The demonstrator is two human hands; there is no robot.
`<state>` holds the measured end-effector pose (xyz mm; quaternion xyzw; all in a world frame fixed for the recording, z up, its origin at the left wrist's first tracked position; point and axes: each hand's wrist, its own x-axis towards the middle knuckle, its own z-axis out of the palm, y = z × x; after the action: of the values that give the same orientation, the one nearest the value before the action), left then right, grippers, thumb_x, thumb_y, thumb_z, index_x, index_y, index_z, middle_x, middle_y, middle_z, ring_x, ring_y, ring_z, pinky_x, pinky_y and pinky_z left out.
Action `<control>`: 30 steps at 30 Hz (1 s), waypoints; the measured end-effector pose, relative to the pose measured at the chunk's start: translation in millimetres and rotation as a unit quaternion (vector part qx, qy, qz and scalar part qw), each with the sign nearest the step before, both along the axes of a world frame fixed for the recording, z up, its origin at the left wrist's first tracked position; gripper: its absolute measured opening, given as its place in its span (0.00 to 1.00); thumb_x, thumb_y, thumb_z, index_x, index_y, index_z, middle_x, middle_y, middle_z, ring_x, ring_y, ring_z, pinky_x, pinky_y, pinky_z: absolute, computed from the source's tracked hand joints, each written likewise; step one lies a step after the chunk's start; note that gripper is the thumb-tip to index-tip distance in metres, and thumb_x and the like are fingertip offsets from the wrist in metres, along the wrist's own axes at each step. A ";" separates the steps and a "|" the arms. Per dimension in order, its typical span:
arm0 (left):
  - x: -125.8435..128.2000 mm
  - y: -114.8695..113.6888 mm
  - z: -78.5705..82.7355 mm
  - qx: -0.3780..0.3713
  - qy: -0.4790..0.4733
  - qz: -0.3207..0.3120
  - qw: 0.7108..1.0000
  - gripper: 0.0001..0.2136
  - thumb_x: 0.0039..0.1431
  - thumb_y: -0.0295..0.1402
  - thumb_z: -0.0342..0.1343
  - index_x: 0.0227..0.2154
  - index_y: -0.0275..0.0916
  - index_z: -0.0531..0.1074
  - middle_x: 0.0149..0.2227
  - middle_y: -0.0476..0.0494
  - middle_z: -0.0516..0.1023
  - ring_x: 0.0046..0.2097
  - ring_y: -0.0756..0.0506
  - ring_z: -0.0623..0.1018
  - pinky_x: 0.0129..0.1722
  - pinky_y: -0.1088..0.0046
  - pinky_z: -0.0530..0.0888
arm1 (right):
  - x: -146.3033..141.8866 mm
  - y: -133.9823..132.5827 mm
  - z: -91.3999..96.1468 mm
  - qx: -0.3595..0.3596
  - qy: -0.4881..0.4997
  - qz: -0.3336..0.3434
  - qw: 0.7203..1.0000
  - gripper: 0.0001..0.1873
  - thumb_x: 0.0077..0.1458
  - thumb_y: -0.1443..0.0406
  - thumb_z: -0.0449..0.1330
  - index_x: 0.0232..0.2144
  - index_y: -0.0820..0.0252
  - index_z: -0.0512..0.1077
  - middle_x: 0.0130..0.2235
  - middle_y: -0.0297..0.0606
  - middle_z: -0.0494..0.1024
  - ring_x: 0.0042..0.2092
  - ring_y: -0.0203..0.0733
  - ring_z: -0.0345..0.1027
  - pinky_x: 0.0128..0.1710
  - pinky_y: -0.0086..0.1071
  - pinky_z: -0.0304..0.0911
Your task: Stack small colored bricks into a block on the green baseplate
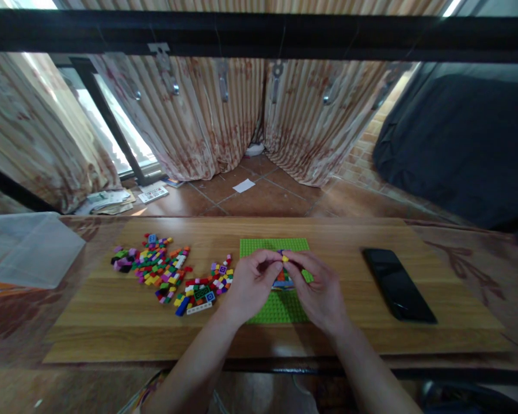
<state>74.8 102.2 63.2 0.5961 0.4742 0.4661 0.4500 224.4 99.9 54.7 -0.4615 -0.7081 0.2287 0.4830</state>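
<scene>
Both my hands meet above a green baseplate (280,310) in the middle of the wooden table. Between the fingertips of my left hand (256,282) and my right hand (319,287) is a small yellow toy brick (285,259). Each hand is closed in a pinch on it. Under the fingers, a low build of orange and blue bricks (281,282) sits on the baseplate, mostly hidden by my hands. To the left of my left hand lies a loose spread of many-coloured bricks (164,267), with a long white brick (199,308) at its near edge.
A black phone (399,286) lies on the right of the table (349,333). At the far left stands a translucent plastic box (30,247). Behind the table are a tiled floor with papers (244,186) and striped curtains (211,121); a dark bar (259,37) crosses the top.
</scene>
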 end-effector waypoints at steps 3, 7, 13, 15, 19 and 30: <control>2.5 -2.8 1.8 0.002 0.006 -0.016 1.000 0.07 0.59 0.29 0.53 0.32 0.36 0.76 0.31 0.47 0.78 0.34 0.49 0.75 0.37 0.74 0.72 | 1.0 -0.3 0.1 0.024 -0.034 0.005 0.999 0.12 0.64 0.63 0.53 0.44 0.51 0.76 0.42 0.40 0.79 0.44 0.42 0.74 0.46 0.37 0.70; 4.4 -4.5 1.7 0.010 0.001 -0.022 1.000 0.07 0.60 0.29 0.53 0.32 0.36 0.76 0.31 0.47 0.76 0.33 0.50 0.74 0.36 0.75 0.71 | 2.6 0.0 1.1 0.039 -0.058 0.014 0.997 0.12 0.64 0.65 0.53 0.45 0.52 0.75 0.42 0.40 0.78 0.44 0.41 0.73 0.45 0.36 0.70; -1.6 -2.1 0.3 0.018 0.032 0.009 0.999 0.07 0.59 0.29 0.54 0.33 0.36 0.77 0.32 0.46 0.77 0.34 0.49 0.75 0.36 0.75 0.71 | 14.9 5.5 -0.9 0.013 -0.035 -0.010 0.999 0.11 0.63 0.62 0.55 0.42 0.52 0.78 0.42 0.40 0.75 0.45 0.41 0.71 0.44 0.35 0.69; -4.9 -1.7 0.7 0.023 0.052 0.024 0.998 0.07 0.58 0.28 0.54 0.33 0.36 0.77 0.32 0.46 0.78 0.34 0.49 0.75 0.35 0.75 0.70 | 21.3 8.6 -5.5 -0.016 -0.025 -0.004 1.000 0.11 0.62 0.61 0.56 0.40 0.51 0.78 0.43 0.40 0.74 0.46 0.42 0.70 0.44 0.35 0.69; -8.9 -3.6 -0.4 0.019 0.088 0.010 0.996 0.08 0.59 0.28 0.53 0.34 0.38 0.78 0.30 0.47 0.77 0.32 0.49 0.74 0.32 0.75 0.69 | 29.7 11.5 -14.3 -0.049 -0.040 0.029 0.998 0.11 0.61 0.59 0.57 0.39 0.51 0.79 0.47 0.40 0.72 0.49 0.43 0.69 0.48 0.39 0.68; -8.0 -12.9 3.2 0.004 0.186 -0.091 0.978 0.12 0.60 0.27 0.50 0.42 0.39 0.77 0.32 0.47 0.79 0.30 0.48 0.74 0.32 0.74 0.70 | 35.3 9.2 -16.7 0.000 -0.117 0.058 0.991 0.11 0.61 0.62 0.58 0.43 0.46 0.78 0.56 0.41 0.71 0.54 0.47 0.67 0.56 0.51 0.63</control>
<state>66.8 89.3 66.4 0.7148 0.4912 0.3061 0.3925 259.7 109.1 38.0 -0.4431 -0.7854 0.2013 0.3825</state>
